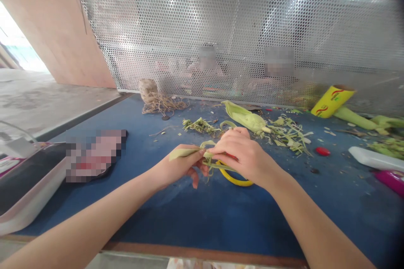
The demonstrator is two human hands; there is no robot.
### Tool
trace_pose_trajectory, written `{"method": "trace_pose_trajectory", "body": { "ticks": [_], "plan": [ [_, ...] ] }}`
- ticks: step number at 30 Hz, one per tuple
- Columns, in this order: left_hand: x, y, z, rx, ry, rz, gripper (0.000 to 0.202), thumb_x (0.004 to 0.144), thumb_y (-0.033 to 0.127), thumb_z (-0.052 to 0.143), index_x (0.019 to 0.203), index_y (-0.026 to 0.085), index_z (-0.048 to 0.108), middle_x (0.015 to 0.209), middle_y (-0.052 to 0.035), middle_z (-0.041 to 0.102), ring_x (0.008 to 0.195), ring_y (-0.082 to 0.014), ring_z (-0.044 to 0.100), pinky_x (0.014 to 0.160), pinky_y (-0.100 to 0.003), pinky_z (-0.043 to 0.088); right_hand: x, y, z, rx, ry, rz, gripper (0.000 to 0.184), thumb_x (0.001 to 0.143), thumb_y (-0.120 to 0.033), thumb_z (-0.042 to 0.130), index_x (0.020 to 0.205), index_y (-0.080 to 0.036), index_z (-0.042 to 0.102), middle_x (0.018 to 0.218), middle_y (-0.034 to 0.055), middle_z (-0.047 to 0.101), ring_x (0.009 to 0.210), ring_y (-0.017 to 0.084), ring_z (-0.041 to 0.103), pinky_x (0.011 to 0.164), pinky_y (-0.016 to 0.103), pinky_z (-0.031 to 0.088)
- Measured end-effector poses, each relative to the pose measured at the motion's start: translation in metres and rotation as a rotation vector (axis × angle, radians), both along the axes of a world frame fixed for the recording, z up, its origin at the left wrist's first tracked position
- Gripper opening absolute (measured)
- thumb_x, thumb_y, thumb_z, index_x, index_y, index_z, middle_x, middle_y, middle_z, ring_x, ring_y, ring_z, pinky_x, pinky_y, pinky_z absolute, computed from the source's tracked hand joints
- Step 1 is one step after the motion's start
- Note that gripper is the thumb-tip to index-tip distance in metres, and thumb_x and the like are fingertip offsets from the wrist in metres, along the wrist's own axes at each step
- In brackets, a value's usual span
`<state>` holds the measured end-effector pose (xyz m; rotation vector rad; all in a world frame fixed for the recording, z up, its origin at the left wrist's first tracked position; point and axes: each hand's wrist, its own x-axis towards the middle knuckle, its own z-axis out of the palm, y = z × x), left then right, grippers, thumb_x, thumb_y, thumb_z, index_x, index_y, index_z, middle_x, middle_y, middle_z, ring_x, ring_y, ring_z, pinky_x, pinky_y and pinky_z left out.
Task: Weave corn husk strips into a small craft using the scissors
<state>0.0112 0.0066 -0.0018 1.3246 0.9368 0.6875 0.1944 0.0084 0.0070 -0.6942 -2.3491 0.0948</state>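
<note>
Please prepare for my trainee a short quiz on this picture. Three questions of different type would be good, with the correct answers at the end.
1. What do the left hand and the right hand hold between them?
A) a white tray
B) green husk strips
C) a purple bottle

2. True or false: as the camera sees it, the tangled string lies to the left of the yellow tube.

3. Fill in: the yellow ring is partly covered by the ____ hand.

Key: 1. B; 2. True; 3. right
</note>
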Motion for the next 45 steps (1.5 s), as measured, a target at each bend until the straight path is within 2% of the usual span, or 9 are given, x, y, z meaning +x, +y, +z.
{"method": "trace_pose_trajectory", "body": {
  "ticks": [7, 13, 17, 21, 25, 30, 38, 42, 45],
  "plan": [
    [-0.001, 0.001, -0.002, 0.013, -0.004, 0.003, 0.025, 0.076, 0.038, 0.052, 0.069, 0.014, 0.053, 0.058, -0.0005, 0.055, 0.058, -0.0147, 0.055, 0.039, -0.021, 0.045, -0.001, 0.000, 0.001, 0.039, -0.138, -0.031, 0.017, 0.086, -0.021, 0.045, 0.079, -0.021, 0.061, 0.081, 0.0005, 0.063, 0.081, 0.014, 0.050, 0.081, 0.034, 0.027],
    [0.001, -0.002, 0.002, 0.033, 0.092, 0.024, 0.025, 0.077, 0.037, 0.050, 0.066, 0.014, 0.052, 0.057, 0.0005, 0.056, 0.044, -0.0109, 0.052, 0.038, -0.023, 0.045, -0.001, -0.001, -0.001, 0.064, -0.250, -0.061, 0.019, 0.086, -0.017, 0.044, 0.077, -0.020, 0.061, 0.081, 0.0005, 0.062, 0.082, 0.014, 0.049, 0.080, 0.035, 0.023],
    [-0.002, -0.002, 0.004, 0.095, 0.085, -0.068, 0.008, 0.070, 0.022, 0.053, 0.070, 0.014, 0.056, 0.062, 0.0005, 0.058, 0.049, -0.0115, 0.054, 0.042, -0.023, 0.047, -0.001, -0.002, 0.000, 0.034, -0.232, -0.080, 0.019, 0.087, -0.020, 0.045, 0.078, -0.022, 0.062, 0.084, -0.0006, 0.063, 0.084, 0.014, 0.049, 0.079, 0.036, 0.021],
    [-0.006, 0.001, 0.000, 0.187, 0.115, -0.098, 0.010, 0.064, 0.011, 0.053, 0.072, 0.014, 0.056, 0.068, 0.0015, 0.061, 0.047, -0.0093, 0.054, 0.046, -0.022, 0.048, -0.003, -0.003, 0.004, -0.010, -0.233, -0.115, 0.017, 0.085, -0.021, 0.049, 0.077, -0.023, 0.063, 0.084, -0.0014, 0.064, 0.088, 0.016, 0.047, 0.078, 0.037, 0.020],
    [-0.006, 0.005, -0.007, 0.282, 0.185, -0.108, 0.002, 0.066, 0.015, 0.057, 0.067, 0.014, 0.056, 0.071, 0.0004, 0.061, 0.050, -0.0103, 0.057, 0.046, -0.021, 0.048, -0.004, -0.001, 0.002, 0.018, -0.255, -0.112, 0.019, 0.085, -0.023, 0.048, 0.075, -0.023, 0.064, 0.084, -0.0006, 0.065, 0.091, 0.019, 0.042, 0.077, 0.039, 0.021],
    [-0.007, 0.006, -0.006, 0.336, 0.262, -0.133, 0.012, 0.067, 0.024, 0.063, 0.071, 0.014, 0.060, 0.066, 0.0012, 0.061, 0.048, -0.0111, 0.058, 0.050, -0.022, 0.048, -0.005, -0.001, -0.002, 0.027, -0.249, -0.071, 0.020, 0.087, -0.024, 0.044, 0.077, -0.023, 0.062, 0.084, 0.0009, 0.064, 0.090, 0.019, 0.039, 0.076, 0.038, 0.022],
    [-0.006, 0.003, -0.007, 0.353, 0.297, -0.042, 0.016, 0.065, 0.030, 0.065, 0.070, 0.015, 0.062, 0.064, -0.0010, 0.063, 0.051, -0.0132, 0.057, 0.046, -0.022, 0.047, -0.007, -0.002, -0.006, 0.025, -0.219, -0.089, 0.021, 0.087, -0.023, 0.043, 0.073, -0.020, 0.058, 0.076, 0.0022, 0.063, 0.088, 0.019, 0.040, 0.078, 0.038, 0.024],
    [-0.008, 0.003, -0.008, 0.399, 0.301, 0.002, 0.019, 0.062, 0.032, 0.068, 0.065, 0.015, 0.062, 0.058, 0.0001, 0.061, 0.045, -0.0107, 0.053, 0.044, -0.022, 0.047, -0.007, -0.004, -0.004, -0.056, -0.186, -0.055, 0.014, 0.087, -0.022, 0.043, 0.081, -0.022, 0.056, 0.079, 0.0011, 0.062, 0.090, 0.019, 0.041, 0.079, 0.036, 0.029],
    [-0.008, 0.003, -0.004, 0.343, 0.216, 0.027, 0.017, 0.063, 0.029, 0.069, 0.064, 0.014, 0.062, 0.055, 0.0002, 0.061, 0.042, -0.0096, 0.053, 0.042, -0.021, 0.045, -0.007, -0.005, -0.002, -0.070, -0.088, -0.039, 0.013, 0.082, -0.018, 0.048, 0.094, -0.023, 0.052, 0.089, 0.0032, 0.060, 0.095, 0.020, 0.043, 0.083, 0.038, 0.031]
  ]
}}
